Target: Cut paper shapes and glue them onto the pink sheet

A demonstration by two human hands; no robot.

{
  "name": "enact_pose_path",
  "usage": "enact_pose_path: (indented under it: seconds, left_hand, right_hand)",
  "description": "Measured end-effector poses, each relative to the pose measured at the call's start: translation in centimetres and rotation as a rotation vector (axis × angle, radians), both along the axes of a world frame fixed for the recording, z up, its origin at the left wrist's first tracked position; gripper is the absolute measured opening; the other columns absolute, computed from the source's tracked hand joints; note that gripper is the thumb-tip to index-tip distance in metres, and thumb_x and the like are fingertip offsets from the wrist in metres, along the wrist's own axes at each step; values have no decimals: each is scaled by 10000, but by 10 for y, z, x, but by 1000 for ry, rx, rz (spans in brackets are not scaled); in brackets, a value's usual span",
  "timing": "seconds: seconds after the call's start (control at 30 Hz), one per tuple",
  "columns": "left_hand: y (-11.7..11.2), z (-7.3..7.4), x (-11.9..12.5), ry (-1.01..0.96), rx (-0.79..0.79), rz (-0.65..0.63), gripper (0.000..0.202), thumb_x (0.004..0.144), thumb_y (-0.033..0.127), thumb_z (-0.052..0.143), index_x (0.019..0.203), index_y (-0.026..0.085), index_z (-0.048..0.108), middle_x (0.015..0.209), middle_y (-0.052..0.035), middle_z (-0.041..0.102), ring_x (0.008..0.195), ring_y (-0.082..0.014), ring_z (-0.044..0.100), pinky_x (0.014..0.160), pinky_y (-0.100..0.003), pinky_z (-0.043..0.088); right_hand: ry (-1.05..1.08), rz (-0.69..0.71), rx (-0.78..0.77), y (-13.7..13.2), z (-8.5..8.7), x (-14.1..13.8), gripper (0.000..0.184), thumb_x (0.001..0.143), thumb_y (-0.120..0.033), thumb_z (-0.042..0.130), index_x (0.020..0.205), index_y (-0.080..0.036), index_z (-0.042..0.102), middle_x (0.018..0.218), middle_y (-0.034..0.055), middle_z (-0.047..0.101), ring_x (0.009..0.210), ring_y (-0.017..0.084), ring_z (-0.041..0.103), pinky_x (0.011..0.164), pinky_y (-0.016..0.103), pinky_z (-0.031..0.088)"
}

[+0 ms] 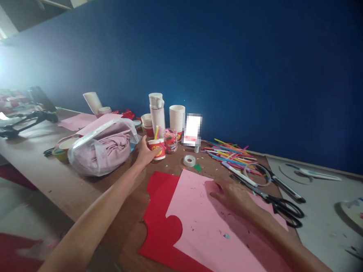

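My left hand (144,153) reaches out and grips a red and white paper cup (159,154), its thumb and fingers around the side. Thin coloured strips stand up out of this cup. My right hand (227,193) rests over a pink sheet (192,214), its fingers curled in; whether anything is between them is hidden. Under the pink sheet lies a red sheet (160,233) with a scalloped cut edge. Close to the cup are a clear container with red pieces (170,141) and a roll of tape (189,160).
Behind stand a white bottle (157,114), stacked paper cups (177,115) and a blurred-out bright screen (192,129). Coloured sticks (229,153), a marker (239,173), black scissors (283,206) and a cutter (289,189) lie at right. A plastic bag with pink cloth (106,152) sits left.
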State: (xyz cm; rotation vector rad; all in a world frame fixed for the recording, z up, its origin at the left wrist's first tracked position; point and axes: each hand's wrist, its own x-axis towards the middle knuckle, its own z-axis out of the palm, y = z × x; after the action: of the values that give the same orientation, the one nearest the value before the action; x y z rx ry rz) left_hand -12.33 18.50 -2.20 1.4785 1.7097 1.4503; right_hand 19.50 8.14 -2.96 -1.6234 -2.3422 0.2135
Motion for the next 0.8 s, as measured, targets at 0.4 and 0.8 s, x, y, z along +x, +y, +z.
enact_pose_path:
  seconds: [0.4, 0.8]
  left_hand:
    - [-60, 3, 21, 479, 243, 106, 911, 591, 359, 711, 1351, 184, 241, 1268, -133, 417, 1181, -288, 403, 987, -416, 333]
    - [-80, -7, 50, 644, 245, -53, 636, 697, 407, 628, 1249, 188, 402, 1157, -117, 487, 1115, -275, 454, 943, -440, 371]
  right_hand:
    - [192, 17, -102, -1, 8, 0, 230, 802, -255, 420, 647, -182, 573, 649, 27, 616, 585, 146, 510, 528, 238, 258]
    - [536, 18, -279, 5, 0, 3, 269, 825, -372, 427, 668, -173, 518, 580, -25, 537, 514, 100, 475, 467, 200, 291]
